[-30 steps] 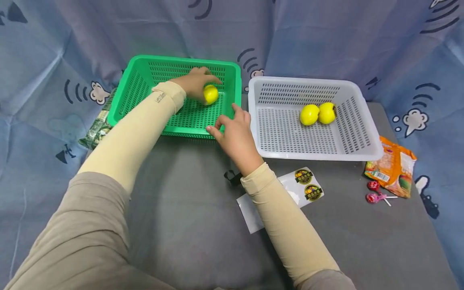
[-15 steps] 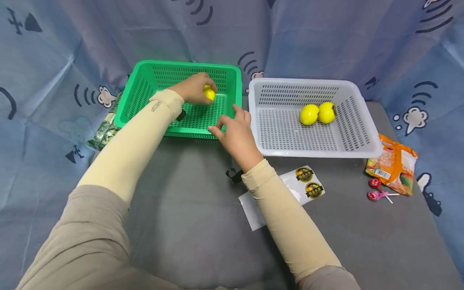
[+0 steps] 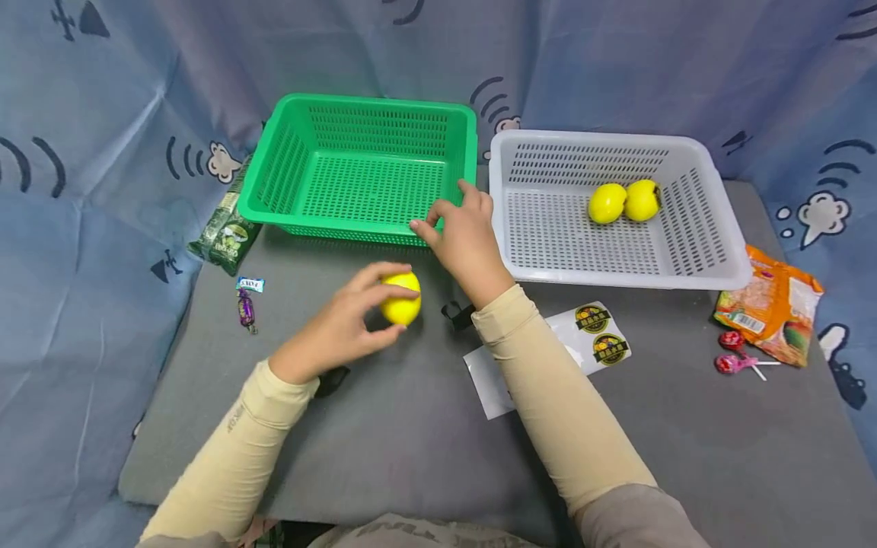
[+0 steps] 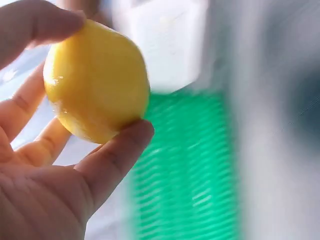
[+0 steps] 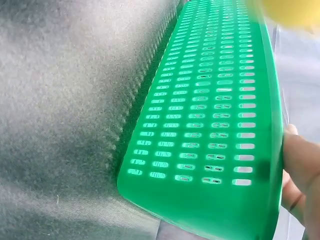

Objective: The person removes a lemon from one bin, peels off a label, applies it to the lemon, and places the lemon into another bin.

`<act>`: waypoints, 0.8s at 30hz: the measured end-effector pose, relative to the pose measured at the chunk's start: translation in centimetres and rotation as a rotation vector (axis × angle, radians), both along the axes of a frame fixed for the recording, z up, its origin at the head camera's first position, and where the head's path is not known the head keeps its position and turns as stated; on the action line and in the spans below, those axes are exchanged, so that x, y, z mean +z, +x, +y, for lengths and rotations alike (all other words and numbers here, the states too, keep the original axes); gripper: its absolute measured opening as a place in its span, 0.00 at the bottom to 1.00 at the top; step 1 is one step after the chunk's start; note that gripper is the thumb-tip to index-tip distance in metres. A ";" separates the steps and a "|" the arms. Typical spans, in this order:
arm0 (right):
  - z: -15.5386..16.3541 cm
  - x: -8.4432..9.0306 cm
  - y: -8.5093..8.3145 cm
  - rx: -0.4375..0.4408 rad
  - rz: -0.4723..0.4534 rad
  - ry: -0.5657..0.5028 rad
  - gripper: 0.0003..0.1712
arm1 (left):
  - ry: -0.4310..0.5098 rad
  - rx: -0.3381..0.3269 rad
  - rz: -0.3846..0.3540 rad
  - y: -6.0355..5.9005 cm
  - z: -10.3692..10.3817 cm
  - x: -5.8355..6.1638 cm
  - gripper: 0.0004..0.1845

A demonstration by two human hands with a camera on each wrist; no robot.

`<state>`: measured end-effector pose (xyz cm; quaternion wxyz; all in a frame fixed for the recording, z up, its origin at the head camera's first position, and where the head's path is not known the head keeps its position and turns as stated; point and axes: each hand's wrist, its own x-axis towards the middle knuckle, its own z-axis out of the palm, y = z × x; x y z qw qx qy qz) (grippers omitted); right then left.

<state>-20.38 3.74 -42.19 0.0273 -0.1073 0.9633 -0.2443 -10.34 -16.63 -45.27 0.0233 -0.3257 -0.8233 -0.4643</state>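
My left hand [image 3: 342, 323] grips a yellow lemon [image 3: 400, 298] over the grey table, in front of the green basket [image 3: 274, 164]; the left wrist view shows the lemon [image 4: 95, 85] held between thumb and fingers [image 4: 112, 160]. The green basket has nothing in it. My right hand [image 3: 460, 232] pinches the basket's near right rim, and the right wrist view shows the basket wall [image 5: 210, 125] up close with a fingertip [image 5: 300, 160] at its edge. Two more lemons [image 3: 623, 202] lie at the back of the white basket [image 3: 706, 251] on the right.
A green snack packet [image 3: 226, 224] and a wrapped candy [image 3: 247, 304] lie left of the green basket. A sheet with round stickers [image 3: 592, 335] lies by my right forearm. An orange snack bag [image 3: 770, 316] and red lollipops [image 3: 733, 354] sit at the right edge.
My left hand has lifted the lemon out of the green basket and drawn it back over the table toward me. The right hand stays on the basket's rim.
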 end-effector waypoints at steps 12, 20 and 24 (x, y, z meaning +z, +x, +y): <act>2.3 1.9 1.4 -0.010 -0.030 -0.160 0.24 | -0.121 0.094 -0.083 3.9 4.2 -3.4 0.29; 10.1 2.4 12.1 -0.222 0.121 -0.458 0.16 | -0.321 0.175 0.133 6.9 14.0 -3.2 0.27; 13.2 0.1 16.1 -0.343 0.051 -0.356 0.17 | -0.485 0.189 0.151 8.4 16.2 -3.9 0.34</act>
